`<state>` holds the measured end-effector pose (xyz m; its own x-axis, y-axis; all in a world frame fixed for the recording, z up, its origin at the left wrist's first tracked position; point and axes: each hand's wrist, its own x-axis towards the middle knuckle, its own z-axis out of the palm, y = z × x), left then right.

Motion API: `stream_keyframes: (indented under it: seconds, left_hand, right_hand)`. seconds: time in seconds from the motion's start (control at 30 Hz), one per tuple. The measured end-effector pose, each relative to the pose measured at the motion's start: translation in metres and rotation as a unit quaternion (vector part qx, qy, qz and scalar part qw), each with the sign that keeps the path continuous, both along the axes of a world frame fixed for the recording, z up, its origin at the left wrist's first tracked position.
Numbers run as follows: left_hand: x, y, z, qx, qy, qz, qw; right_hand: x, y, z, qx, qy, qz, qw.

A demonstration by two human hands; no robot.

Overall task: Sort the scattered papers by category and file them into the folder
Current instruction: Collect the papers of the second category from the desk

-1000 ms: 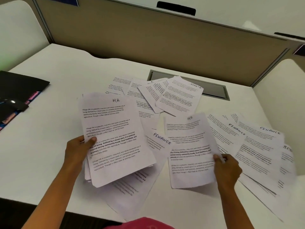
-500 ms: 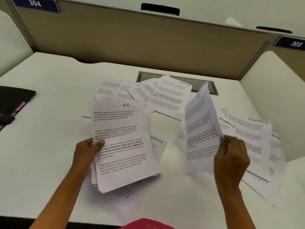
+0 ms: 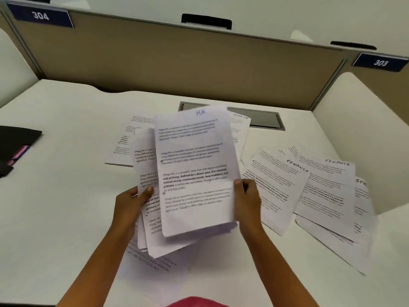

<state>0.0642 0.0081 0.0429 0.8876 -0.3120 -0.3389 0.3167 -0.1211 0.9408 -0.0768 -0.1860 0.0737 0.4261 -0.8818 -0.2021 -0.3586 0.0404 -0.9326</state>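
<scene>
FINANCE sheets (image 3: 276, 185) are fanned out on the worktop (image 3: 55, 196) right of the HR stack (image 3: 194, 173), a SPORTS sheet (image 3: 240, 122) and a grey hatch (image 3: 261, 118) peek out behind it, loose pages (image 3: 152, 262) lie under it, black folder (image 3: 17, 138) way off to its left (partly out of shot). The stack is held up between both hands: left hand (image 3: 130, 207) grips its left edge with the thumb on top, right hand (image 3: 247, 200) pinches its right edge

HR sheets (image 3: 194, 173) aloft (FINANCE sheets (image 3: 321, 185) flat)
</scene>
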Motion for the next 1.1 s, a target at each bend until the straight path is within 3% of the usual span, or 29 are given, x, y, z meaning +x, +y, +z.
stream_keyframes:
  seconds: [0.17, 0.3, 0.4, 0.57, 0.7, 0.87, 1.1]
  left_hand:
    - [0.005, -0.002, 0.003, 0.023, -0.039, -0.032, 0.998]
    - [0.008, -0.004, 0.009, 0.047, -0.084, -0.059, 0.994]
    - [0.005, -0.013, 0.016, 0.057, -0.112, -0.065, 0.99]
    - [-0.001, -0.033, 0.047, -0.023, -0.087, -0.048, 0.995]
    - [0.001, -0.041, 0.059, -0.041, -0.205, -0.065, 0.976]
    - [0.002, -0.042, 0.073, -0.069, -0.266, -0.041, 0.961]
    - [-0.004, -0.037, 0.067, -0.056, -0.269, 0.017, 0.961]
  right_hand:
    - [0.009, -0.004, -0.012, 0.028, 0.059, 0.102, 0.993]
    - [0.011, -0.013, -0.009, 0.107, 0.022, 0.181, 0.977]
    - [0.017, -0.011, -0.007, 0.085, 0.011, 0.215, 0.973]
    - [0.028, 0.001, 0.005, -0.042, -0.033, 0.16, 0.986]
    - [0.035, 0.005, 0.022, -0.115, -0.134, 0.146, 0.973]
    - [0.034, 0.008, 0.023, -0.062, -0.229, 0.111, 0.965]
    - [0.028, 0.013, 0.005, -0.086, -0.223, 0.095, 0.966]
